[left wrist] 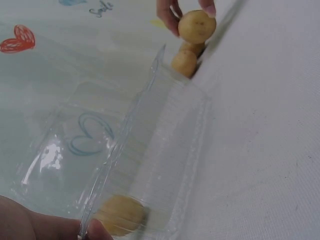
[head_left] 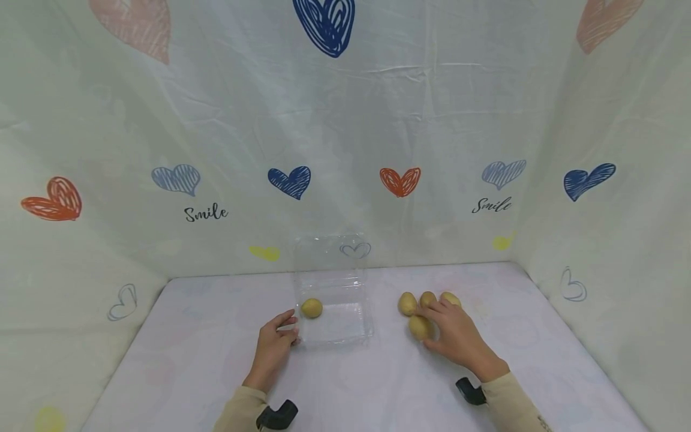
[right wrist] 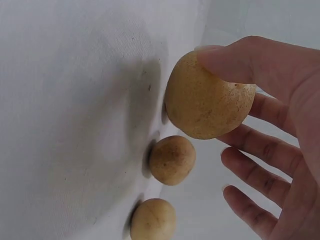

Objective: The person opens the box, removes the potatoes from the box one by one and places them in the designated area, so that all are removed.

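A clear plastic clamshell container [head_left: 337, 342] stands on the table with its lid [head_left: 329, 255] raised at the back. One potato [head_left: 311, 308] lies inside it, at the left. My left hand [head_left: 275, 345] pinches the container's left edge between thumb and fingers, as the left wrist view shows. Over to the right, my right hand [head_left: 456, 336] grips a potato [right wrist: 207, 97] between thumb and fingertips, close to the table surface. Just behind that one lie further potatoes: one at the left [head_left: 407, 303], one in the middle [head_left: 428, 299], and one partly hidden by the hand [head_left: 450, 297].
A white cloth covers the table [head_left: 216, 336]. White sheeting with printed hearts [head_left: 399, 182] and the word "Smile" hangs at the back and both sides. Each sleeve carries a black wrist mount, one on the left [head_left: 278, 415] and one on the right [head_left: 471, 392].
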Demonstrator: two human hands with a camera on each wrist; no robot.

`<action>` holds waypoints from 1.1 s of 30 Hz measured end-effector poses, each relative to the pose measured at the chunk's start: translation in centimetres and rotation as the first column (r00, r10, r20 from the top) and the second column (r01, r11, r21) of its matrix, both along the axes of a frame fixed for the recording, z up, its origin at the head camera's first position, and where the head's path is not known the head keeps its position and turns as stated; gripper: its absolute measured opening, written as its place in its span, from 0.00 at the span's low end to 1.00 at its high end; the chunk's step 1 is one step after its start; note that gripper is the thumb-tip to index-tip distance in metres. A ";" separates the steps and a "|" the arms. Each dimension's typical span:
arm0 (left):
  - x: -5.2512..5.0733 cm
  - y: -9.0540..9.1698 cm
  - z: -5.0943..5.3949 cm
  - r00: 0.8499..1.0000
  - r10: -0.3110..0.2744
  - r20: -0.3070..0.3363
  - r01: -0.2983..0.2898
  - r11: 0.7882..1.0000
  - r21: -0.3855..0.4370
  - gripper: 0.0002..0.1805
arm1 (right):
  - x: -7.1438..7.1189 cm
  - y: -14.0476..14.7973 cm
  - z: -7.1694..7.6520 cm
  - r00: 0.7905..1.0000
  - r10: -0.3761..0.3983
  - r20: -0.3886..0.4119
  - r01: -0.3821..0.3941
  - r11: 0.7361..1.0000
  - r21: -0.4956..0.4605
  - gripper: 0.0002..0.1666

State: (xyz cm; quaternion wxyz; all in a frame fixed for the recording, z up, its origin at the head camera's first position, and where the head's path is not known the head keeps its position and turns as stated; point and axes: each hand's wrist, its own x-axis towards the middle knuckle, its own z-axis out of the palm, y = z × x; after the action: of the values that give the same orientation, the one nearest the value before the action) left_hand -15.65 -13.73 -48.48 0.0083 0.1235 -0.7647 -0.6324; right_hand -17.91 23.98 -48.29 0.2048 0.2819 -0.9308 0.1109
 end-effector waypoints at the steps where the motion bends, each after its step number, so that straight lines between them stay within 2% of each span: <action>1: 0.0 0.0 0.0 1.000 0.000 0.000 0.000 1.000 0.001 0.27 | 0.0 0.0 0.0 1.000 -0.006 0.009 0.006 1.000 0.006 0.37; 15: 0.0 0.0 -0.1 1.000 0.006 0.014 -0.006 1.000 0.004 0.27 | -0.4 -0.6 -0.7 0.997 -0.039 0.062 0.036 0.998 0.056 0.33; 33: 0.1 0.1 0.0 1.000 0.008 0.010 -0.008 1.000 -0.007 0.27 | -0.5 -1.0 -1.1 0.997 -0.038 0.069 0.036 0.999 0.031 0.32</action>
State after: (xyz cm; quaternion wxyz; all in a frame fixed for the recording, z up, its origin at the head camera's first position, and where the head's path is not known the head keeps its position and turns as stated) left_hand -15.58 -13.59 -48.44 0.0073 0.1298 -0.7663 -0.6292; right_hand -18.44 22.99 -49.41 0.1699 0.2635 -0.9440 0.1032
